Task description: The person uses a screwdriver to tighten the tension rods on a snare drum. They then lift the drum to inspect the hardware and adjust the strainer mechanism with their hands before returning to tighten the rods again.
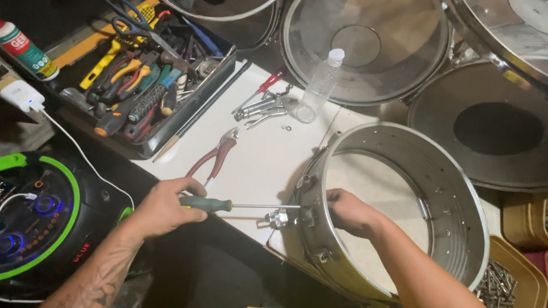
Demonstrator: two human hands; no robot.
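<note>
Left hand [165, 205] grip wrapped round green screwdriver [229, 204], tip at lug [279, 218] on metal drum shell [402, 213] standing on white desk [267, 160]; right hand [352, 212] reaches inside shell, fingers pressed on wall behind lug, bracing; pliers [217, 155] lie near

Bright overhead light on the white counter [266, 166]; frame corners fall dim, lower left near black. Hard glare on the metal drum shell [411, 187] rim and the drumheads at top. Short soft shadows under the pliers [217, 155]. Wide-angle bending at the edges; focus mostly sharp.
</note>
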